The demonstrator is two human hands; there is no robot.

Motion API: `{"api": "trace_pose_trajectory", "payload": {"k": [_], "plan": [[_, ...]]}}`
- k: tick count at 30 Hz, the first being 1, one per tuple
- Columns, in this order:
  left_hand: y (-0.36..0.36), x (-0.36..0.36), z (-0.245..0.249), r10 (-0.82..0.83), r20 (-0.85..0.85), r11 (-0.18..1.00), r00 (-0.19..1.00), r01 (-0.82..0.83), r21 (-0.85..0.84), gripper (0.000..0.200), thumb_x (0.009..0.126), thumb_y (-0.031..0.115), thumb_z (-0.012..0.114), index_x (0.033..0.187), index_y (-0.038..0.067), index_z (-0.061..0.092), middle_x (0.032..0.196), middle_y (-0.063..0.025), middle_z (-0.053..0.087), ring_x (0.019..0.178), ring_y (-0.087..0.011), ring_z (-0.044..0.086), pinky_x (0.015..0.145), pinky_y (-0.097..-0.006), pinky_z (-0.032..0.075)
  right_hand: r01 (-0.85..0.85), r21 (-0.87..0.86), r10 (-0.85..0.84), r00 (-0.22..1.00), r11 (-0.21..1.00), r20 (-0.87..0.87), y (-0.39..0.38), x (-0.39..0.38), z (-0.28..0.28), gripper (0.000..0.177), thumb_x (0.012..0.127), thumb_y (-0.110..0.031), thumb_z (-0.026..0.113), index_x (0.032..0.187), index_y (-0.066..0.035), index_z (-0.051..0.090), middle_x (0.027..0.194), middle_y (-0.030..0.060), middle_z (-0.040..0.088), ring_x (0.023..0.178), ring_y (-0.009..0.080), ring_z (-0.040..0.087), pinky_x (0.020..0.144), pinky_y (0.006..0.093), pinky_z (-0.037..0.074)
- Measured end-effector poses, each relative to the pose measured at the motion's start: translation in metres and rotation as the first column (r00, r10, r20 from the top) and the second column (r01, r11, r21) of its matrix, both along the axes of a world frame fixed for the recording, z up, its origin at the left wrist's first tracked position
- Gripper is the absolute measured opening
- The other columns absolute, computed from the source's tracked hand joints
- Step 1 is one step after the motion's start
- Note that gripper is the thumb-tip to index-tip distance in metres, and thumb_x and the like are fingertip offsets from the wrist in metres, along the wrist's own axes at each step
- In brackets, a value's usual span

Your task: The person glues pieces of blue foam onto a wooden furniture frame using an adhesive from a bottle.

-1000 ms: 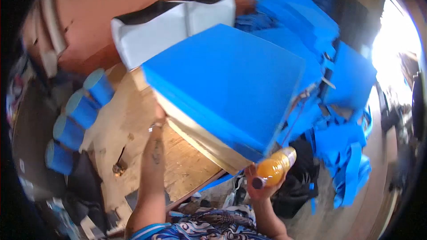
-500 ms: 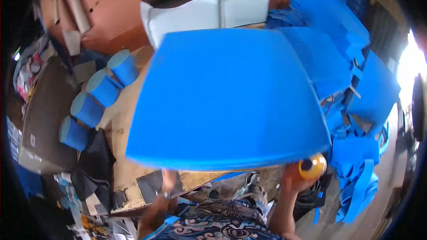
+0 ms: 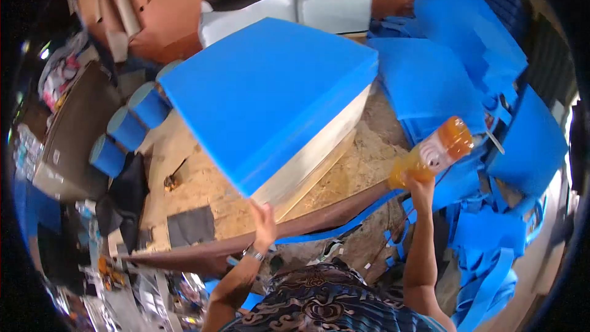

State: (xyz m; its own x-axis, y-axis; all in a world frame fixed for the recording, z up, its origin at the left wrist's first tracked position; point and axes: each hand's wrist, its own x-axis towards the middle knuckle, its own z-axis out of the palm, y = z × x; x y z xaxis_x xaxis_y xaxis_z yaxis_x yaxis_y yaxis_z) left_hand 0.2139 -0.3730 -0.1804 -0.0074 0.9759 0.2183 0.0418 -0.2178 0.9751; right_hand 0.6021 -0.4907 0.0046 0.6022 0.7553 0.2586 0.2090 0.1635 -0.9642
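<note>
A big box-shaped piece with a blue top (image 3: 276, 86) and a pale side stands turned at an angle on the wooden table (image 3: 230, 206). My left hand (image 3: 264, 224) is at its near lower corner, fingers raised against the edge. In my right hand (image 3: 420, 187) is a bottle (image 3: 433, 150) with orange-yellow contents, gripped near its lower end and tilted up to the right, beside the box.
Several blue cylinders (image 3: 126, 128) line the table's left side, near a brown case (image 3: 74, 141). A dark square patch (image 3: 191, 227) lies at the front. White padded pieces (image 3: 335, 11) stand behind. Blue sheets (image 3: 430, 80) and strips (image 3: 491, 276) are piled right.
The blue-topped box has turned and moved left and back, showing its pale side. My right hand has risen with the bottle, which now shows fully. My left hand has moved right.
</note>
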Motion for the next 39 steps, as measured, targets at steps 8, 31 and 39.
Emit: {"api": "trace_pose_trajectory", "payload": {"k": [8, 31, 39], "plan": [[-0.009, 0.007, 0.138, -0.596, -0.559, 0.797, 0.576, 0.506, -0.329, 0.102, 0.088, 0.04, 0.061, 0.14, -0.011, -0.01, 0.128, -0.0259, 0.048, 0.113, -0.031, 0.052, 0.097, -0.0345, 0.042, -0.022, -0.061, 0.036, 0.973, 0.998, 0.23, 0.008, -0.026, 0.034, 0.028, 0.071, -0.001, 0.074, 0.098, 0.003, 0.066, 0.094, 0.004, 0.066, 0.086, 0.0151, 0.062, 0.079, 0.0306, 0.049], [0.146, 0.108, 0.389, -0.044, -0.998, 0.681, 0.039, 0.732, -0.002, 0.07, 0.092, 0.064, 0.032, 0.148, 0.025, 0.023, 0.154, -0.019, 0.012, 0.142, -0.0382, 0.009, 0.112, -0.0576, 0.006, -0.299, 0.78, 0.373, 0.923, 0.55, 0.092, 0.031, -0.182, 0.085, 0.089, 0.062, -0.006, 0.085, 0.133, -0.016, 0.033, 0.125, 0.0097, 0.048, 0.119, 0.0354, 0.048, 0.101, 0.0567, 0.04], [0.148, 0.106, 0.382, -0.005, -0.997, 0.678, 0.075, 0.733, 0.051, 0.069, 0.092, 0.064, 0.033, 0.148, 0.024, 0.024, 0.154, -0.0195, 0.014, 0.142, -0.0389, 0.01, 0.112, -0.0572, 0.008, 0.044, 0.741, 0.32, 0.883, 0.67, -0.342, 0.054, -0.176, 0.022, 0.07, 0.076, -0.033, 0.074, 0.132, -0.016, 0.036, 0.125, 0.0071, 0.044, 0.118, 0.0355, 0.049, 0.099, 0.0518, 0.042]]}}
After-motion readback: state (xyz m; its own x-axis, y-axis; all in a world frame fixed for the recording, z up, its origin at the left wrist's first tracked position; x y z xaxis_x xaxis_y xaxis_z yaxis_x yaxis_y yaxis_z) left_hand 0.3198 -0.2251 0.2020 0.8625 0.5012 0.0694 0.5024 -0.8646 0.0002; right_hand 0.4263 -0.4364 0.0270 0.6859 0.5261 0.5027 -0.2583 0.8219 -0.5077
